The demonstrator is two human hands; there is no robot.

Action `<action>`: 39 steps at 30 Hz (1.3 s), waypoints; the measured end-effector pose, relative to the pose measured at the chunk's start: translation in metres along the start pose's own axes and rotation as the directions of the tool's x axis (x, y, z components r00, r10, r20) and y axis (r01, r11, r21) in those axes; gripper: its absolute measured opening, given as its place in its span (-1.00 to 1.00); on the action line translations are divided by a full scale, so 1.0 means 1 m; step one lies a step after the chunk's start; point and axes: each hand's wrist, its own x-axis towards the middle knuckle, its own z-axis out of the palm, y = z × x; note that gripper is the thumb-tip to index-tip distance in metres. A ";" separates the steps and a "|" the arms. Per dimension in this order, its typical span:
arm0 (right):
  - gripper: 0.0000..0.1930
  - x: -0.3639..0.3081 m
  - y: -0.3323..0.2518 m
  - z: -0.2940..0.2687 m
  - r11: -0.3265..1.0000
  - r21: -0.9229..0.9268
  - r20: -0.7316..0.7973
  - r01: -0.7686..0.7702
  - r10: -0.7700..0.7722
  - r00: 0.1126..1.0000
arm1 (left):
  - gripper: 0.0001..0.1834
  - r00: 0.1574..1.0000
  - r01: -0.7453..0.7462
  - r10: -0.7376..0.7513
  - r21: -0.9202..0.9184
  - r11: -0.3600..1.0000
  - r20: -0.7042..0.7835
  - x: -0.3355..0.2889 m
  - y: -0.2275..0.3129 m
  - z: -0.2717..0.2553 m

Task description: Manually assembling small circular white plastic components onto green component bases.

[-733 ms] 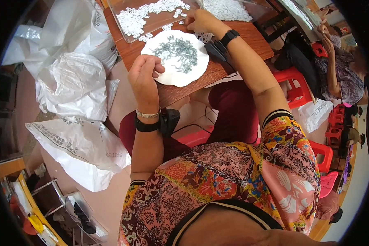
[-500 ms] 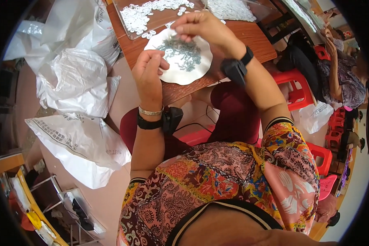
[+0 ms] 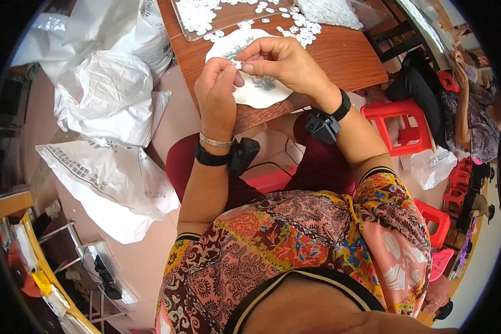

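Over the white scalloped plate (image 3: 254, 99), my two hands meet at their fingertips. Between them shows a small white plastic piece (image 3: 237, 64). My left hand (image 3: 217, 83) pinches it from the left, and my right hand (image 3: 286, 62) holds it from the right with thumb and bent fingers. Small grey metal-looking pieces (image 3: 265, 83) lie scattered on the plate, partly hidden by my hands. Loose white oval plastic pieces (image 3: 301, 28) with holes lie on the brown table (image 3: 339, 58) behind the plate.
A clear tray (image 3: 188, 34) of similar white pieces stands at the far left of the table, and a filled bag (image 3: 331, 12) at the far right. White sacks (image 3: 106, 100) stand on the floor at left. Right of the table are a red stool (image 3: 395, 131) and another person (image 3: 473, 117).
My hands have come together, the right one moving down and left to meet the left at the white piece. The view has shifted, showing more loose white pieces behind the plate.
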 end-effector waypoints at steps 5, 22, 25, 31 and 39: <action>-0.87 0.000 0.005 -0.003 0.999 -0.029 0.046 -0.027 0.028 0.999 | -0.82 1.000 -0.014 0.014 0.045 0.999 0.011 -0.001 -0.001 0.000; -0.87 -0.004 0.006 -0.005 0.985 -0.152 0.011 0.083 -0.082 0.997 | -0.83 0.992 0.044 -0.038 -0.045 0.998 0.121 -0.001 0.004 -0.004; -0.88 -0.002 0.012 -0.017 0.806 -0.563 0.021 0.185 -0.210 0.978 | -0.83 0.997 0.032 -0.026 -0.089 0.995 0.071 0.002 0.002 -0.008; -0.84 0.003 0.030 -0.025 0.535 -0.808 0.141 0.246 -0.229 0.963 | -0.85 0.999 0.041 -0.038 -0.161 0.986 0.022 0.006 0.006 -0.017; -0.90 0.002 0.039 0.002 0.291 -0.931 0.176 0.219 -0.167 0.970 | -0.86 0.998 0.061 -0.059 -0.126 0.990 0.014 0.006 0.006 -0.015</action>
